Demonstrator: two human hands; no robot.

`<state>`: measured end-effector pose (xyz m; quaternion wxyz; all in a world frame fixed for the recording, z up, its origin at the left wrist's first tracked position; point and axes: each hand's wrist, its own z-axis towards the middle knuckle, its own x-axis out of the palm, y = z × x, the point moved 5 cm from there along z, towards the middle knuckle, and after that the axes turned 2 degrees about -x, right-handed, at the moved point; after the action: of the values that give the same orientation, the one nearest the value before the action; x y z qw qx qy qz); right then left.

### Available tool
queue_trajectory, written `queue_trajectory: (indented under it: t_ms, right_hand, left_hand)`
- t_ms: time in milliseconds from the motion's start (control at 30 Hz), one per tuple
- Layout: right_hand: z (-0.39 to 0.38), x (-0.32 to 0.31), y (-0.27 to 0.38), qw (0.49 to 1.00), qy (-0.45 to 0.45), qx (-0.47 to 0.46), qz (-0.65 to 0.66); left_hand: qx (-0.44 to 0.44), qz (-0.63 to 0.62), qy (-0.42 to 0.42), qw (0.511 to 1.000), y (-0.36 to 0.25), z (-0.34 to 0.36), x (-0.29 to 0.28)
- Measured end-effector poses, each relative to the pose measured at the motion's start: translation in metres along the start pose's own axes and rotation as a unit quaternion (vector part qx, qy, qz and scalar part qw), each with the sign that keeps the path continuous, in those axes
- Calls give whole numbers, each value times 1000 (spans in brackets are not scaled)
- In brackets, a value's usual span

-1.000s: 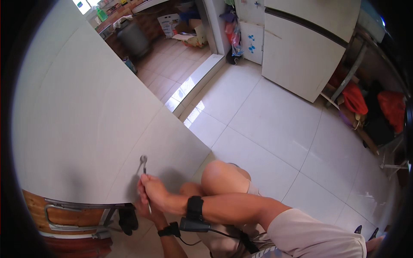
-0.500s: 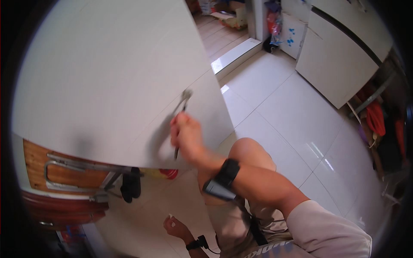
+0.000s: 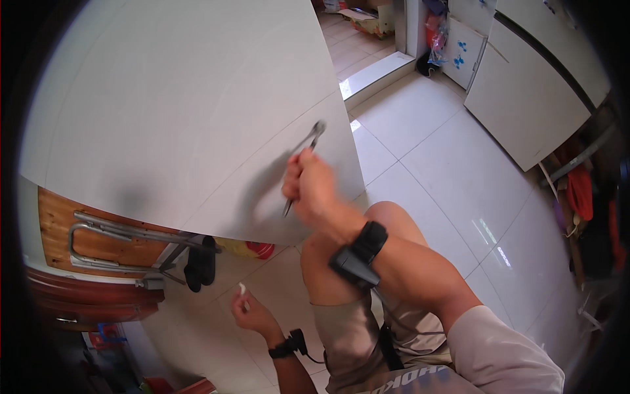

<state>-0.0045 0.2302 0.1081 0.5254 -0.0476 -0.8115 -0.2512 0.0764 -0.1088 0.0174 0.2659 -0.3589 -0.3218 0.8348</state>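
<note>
Clenching a slim metal tool [image 3: 318, 129], the right hand [image 3: 313, 187] is near the white panel [image 3: 190, 111]. The left hand [image 3: 255, 316] pinches a white scrap [image 3: 242, 288].

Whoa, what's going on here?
A person's right hand grips a thin metal tool, its rounded head over a big pale board; I can't tell if it touches. Past the board's edge, the left hand pinches a small white thing, too small to make out, above the tiled floor.
</note>
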Motion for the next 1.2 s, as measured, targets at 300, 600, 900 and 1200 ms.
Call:
queue_trajectory:
  t_ms: [300, 600, 900, 1200]
  right_hand:
    - [-22, 11, -36, 995, -16, 98, 7]
    - [-46, -16, -101, 974, 28, 203, -95]
    - [-73, 3, -130, 940, 54, 292, -169]
    - [-83, 11, -163, 877, 149, 456, -31]
  left_hand:
    - [314, -36, -54, 947, -123, 109, 89]
    - [189, -48, 178, 964, -4, 17, 114]
    - [-34, 118, 180, 976, 125, -143, -30]
    - [-123, 111, 118, 979, 128, -130, -45]
